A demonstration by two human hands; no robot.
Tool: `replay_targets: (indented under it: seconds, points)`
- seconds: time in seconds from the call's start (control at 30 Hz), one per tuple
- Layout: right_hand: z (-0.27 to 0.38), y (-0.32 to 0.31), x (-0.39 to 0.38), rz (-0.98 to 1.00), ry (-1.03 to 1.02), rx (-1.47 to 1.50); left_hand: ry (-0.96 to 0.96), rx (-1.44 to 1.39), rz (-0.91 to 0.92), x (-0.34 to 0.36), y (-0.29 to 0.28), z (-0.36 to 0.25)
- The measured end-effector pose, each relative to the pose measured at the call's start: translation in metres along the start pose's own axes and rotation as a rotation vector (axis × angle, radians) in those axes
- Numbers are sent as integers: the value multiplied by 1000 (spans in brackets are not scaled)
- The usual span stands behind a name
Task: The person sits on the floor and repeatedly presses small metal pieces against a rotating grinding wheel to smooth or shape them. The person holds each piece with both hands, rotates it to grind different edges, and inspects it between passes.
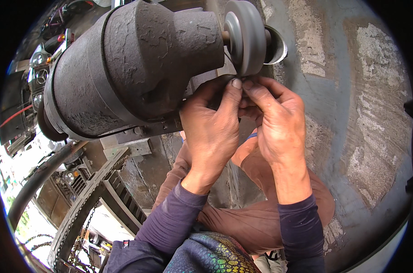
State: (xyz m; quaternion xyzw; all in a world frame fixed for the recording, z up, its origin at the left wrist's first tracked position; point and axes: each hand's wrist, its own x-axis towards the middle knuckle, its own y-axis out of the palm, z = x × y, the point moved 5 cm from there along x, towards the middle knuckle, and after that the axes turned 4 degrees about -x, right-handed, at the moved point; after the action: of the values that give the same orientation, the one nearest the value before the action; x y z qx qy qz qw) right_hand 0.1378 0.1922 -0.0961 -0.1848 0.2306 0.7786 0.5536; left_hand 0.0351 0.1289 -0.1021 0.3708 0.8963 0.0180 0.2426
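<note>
A large dark grey bench grinder with flaking paint fills the upper left. On its shaft sits a grey grinding wheel, right above my fingertips. My left hand is closed, its thumb pointing up at the wheel's lower edge. Opposite it my right hand is closed too, thumb and fingers pinched together. The fingertips of both hands meet just under the wheel. Whatever they grip is hidden between the fingers, and I cannot make it out. Whether it touches the wheel I cannot tell.
A curved metal guard stands behind the wheel. At the right is a grey wall with rough, worn patches. Lower left are a metal frame, a hanging chain and a dark pipe. My bent legs lie beneath my arms.
</note>
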Motion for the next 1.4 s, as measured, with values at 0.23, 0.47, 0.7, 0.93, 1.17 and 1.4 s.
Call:
replay_targets:
  seconds: [0.23,0.47,0.7,0.93,1.17,1.4]
  points:
    - [1,-2,-3,-75,-6,106,-8,-1,39,-1,3,-2]
    - [4,1,-14,-26,40,50,412,393,13,-9,-8,-16]
    - [8,-2,-37,33,1,-228,-211,95,221,-25,-36,-10]
    - [24,16,-66,51,-331,-556,-333,217,399,-24,-58,-36]
    - [37,24,-85,-32,-501,-823,0,305,276,-39,-52,-50]
    - [35,19,-91,76,-377,-458,-390,-199,235,-41,-58,-39]
